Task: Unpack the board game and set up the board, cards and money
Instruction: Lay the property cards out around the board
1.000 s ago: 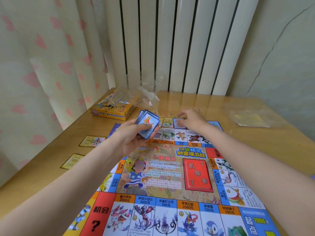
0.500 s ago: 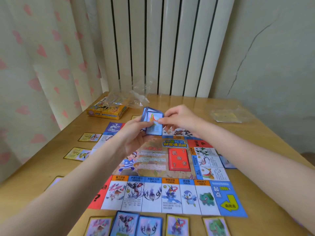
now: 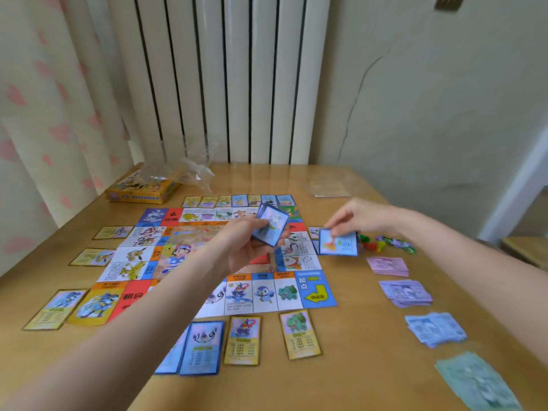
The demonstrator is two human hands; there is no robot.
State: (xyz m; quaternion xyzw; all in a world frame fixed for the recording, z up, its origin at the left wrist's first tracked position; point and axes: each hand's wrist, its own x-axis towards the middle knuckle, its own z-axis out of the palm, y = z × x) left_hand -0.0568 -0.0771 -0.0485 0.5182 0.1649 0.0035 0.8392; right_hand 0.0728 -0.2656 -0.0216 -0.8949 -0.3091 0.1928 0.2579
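The left hand (image 3: 252,247) grips the card deck (image 3: 271,228) above the game board (image 3: 207,256), while the right hand (image 3: 360,216) pinches a single blue card (image 3: 338,243) just off the board's right edge, long axis across the view. The right hand is nearer that side; half a second ago it was drawing this card at the deck.

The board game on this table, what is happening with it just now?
A person is laying out a board game. The left hand holds a deck of cards above the board. The right hand pinches a single blue card at the board's right edge, where another card already lies. Cards line the other three sides too. Stacks of money and coloured pawns lie on the right, and the box at the far left.
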